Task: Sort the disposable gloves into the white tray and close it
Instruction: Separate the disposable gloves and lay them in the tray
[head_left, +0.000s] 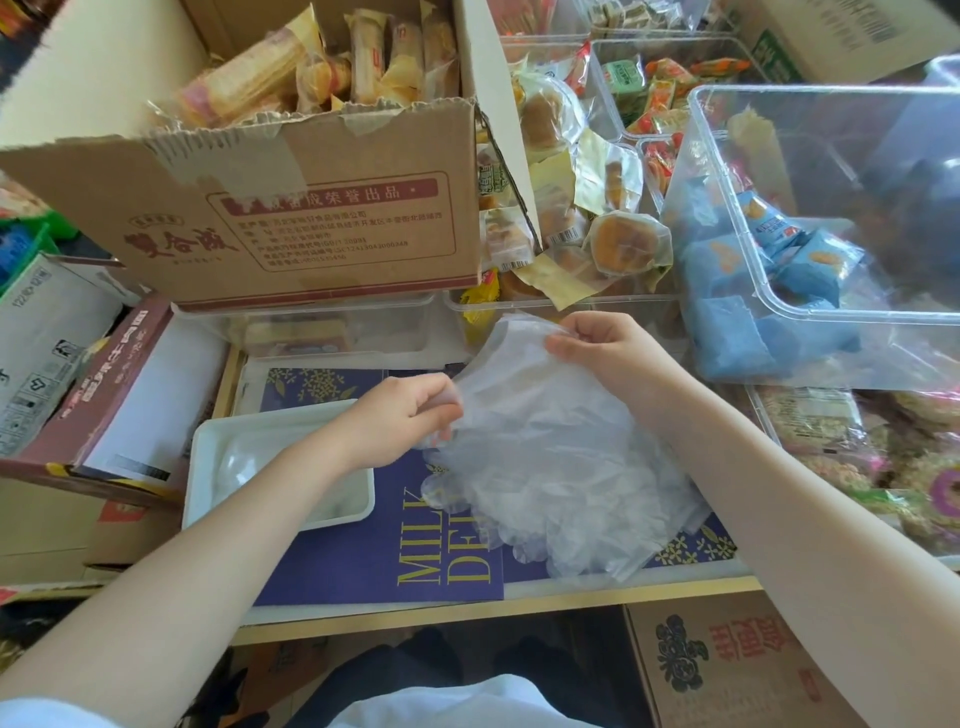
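Working area, viewed from above. The surface (519, 605) ends in a pale wooden front edge near the person; its open middle is covered by a dark blue printed sheet (363, 561). Room for movement is hemmed in on three sides: a torn cardboard box (311, 208) of wrapped snacks at the back, a clear plastic bin (727, 291) holding blue packets at the right, and stacked cartons (47, 338) at the left. The white tray (200, 467) lies on the blue sheet at the left, open, with thin clear plastic inside, partly hidden by the left forearm. The disposable gloves (556, 478), a translucent bunch, rest on the sheet just right of the tray, their upper end lifted. The left hand (405, 421) pinches the bunch at its left edge; the right hand (608, 348) pinches its top edge, raised above the surface.
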